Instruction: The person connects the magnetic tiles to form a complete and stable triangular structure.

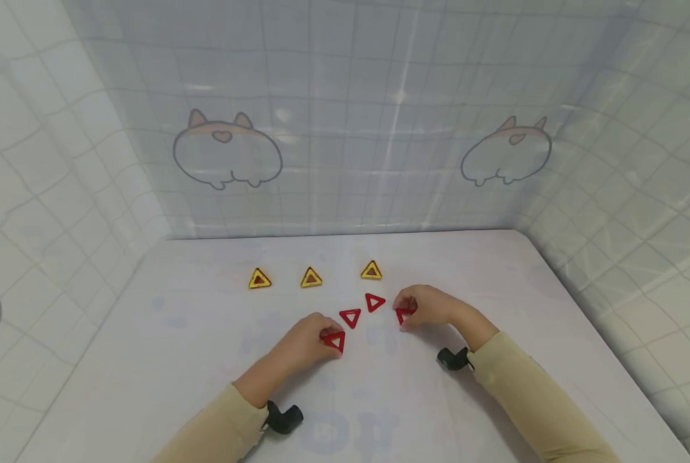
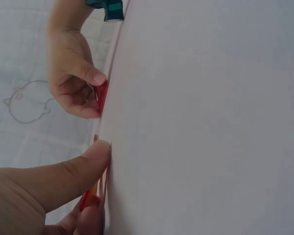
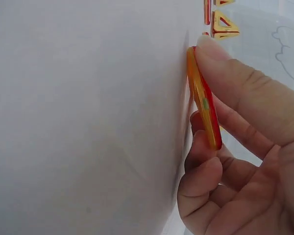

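Observation:
My left hand (image 1: 308, 342) pinches a red triangular frame (image 1: 342, 339) between thumb and fingers, low over the white table. To its right, my right hand (image 1: 431, 305) grips a second red triangular frame (image 1: 400, 314). Seen edge-on in the right wrist view, that frame (image 3: 204, 98) is red on one face and yellow-orange on the other. Between the hands lie two more red triangular frames, one nearer (image 1: 350, 313) and one farther (image 1: 369, 302). The left wrist view shows the left thumb (image 2: 76, 176) covering much of its piece.
Beyond the hands, three yellow triangular frames sit in a loose row: left (image 1: 252, 285), middle (image 1: 304, 283) and right (image 1: 371, 277). The white table (image 1: 177, 360) meets grid-patterned walls (image 1: 345, 128) at the back and sides. Dark wrist devices (image 1: 285, 420) stick out below the sleeves.

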Motion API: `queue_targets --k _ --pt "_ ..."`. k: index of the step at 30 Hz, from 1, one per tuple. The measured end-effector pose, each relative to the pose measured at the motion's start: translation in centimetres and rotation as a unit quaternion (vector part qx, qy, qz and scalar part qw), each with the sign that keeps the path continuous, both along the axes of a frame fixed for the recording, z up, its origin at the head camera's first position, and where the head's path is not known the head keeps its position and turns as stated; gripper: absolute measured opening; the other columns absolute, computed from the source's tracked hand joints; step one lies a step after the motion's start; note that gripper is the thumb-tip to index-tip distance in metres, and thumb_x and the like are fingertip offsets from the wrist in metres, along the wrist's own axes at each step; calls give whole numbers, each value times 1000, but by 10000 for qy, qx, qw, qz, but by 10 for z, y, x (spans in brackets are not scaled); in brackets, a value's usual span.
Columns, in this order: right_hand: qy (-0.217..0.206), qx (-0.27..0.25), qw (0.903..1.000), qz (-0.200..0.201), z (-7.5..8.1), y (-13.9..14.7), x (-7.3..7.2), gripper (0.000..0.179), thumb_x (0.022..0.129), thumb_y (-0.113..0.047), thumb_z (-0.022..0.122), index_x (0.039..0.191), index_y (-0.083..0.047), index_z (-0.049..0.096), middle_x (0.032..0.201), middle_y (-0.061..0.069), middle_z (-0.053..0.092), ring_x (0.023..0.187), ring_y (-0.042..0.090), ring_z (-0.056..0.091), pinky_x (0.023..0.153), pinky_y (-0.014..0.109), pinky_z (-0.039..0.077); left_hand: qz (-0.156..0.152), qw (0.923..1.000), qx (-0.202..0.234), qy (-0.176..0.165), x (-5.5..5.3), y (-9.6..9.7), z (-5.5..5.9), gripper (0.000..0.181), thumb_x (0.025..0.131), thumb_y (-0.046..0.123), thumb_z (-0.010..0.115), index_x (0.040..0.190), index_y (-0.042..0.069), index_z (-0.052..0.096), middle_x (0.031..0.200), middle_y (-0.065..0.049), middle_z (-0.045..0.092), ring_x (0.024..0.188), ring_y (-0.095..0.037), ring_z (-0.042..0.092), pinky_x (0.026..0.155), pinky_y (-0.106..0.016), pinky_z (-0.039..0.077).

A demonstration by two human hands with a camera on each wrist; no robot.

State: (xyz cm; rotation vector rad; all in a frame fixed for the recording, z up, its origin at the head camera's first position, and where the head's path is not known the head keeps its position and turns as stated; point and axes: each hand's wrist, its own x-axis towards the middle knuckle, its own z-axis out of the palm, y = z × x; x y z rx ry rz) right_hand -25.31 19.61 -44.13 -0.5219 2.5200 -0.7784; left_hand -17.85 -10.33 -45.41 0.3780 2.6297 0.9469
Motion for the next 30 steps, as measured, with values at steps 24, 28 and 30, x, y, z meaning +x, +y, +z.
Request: queue_targets --k 24,28,30 --pt "-337 64 9990 -284 2 -6 10 58 77 -14 88 125 -18 56 105 1 59 92 19 55 78 34 52 -323 9995 -6 20 -2 -1 -1 34 80 24 86 110 16 71 90 7 58 85 -15 53 74 -30 49" --pt "-214 42 9992 -323 3 -4 14 48 77 -14 88 116 -14 60 99 2 58 91 19 54 78 33 52 -310 9995 -30 8 -2 0 -1 34 80 24 86 110 16 71 90 7 58 85 -15 53 74 -31 49" --pt "-195 -74 9995 -236 4 -4 15 42 77 -12 87 111 -12 61 94 3 58 88 20 53 76 33 51 -301 9995 -49 22 -2 0 -1 35 80 25 86 110 16 71 89 7 58 85 -14 53 74 -31 49"
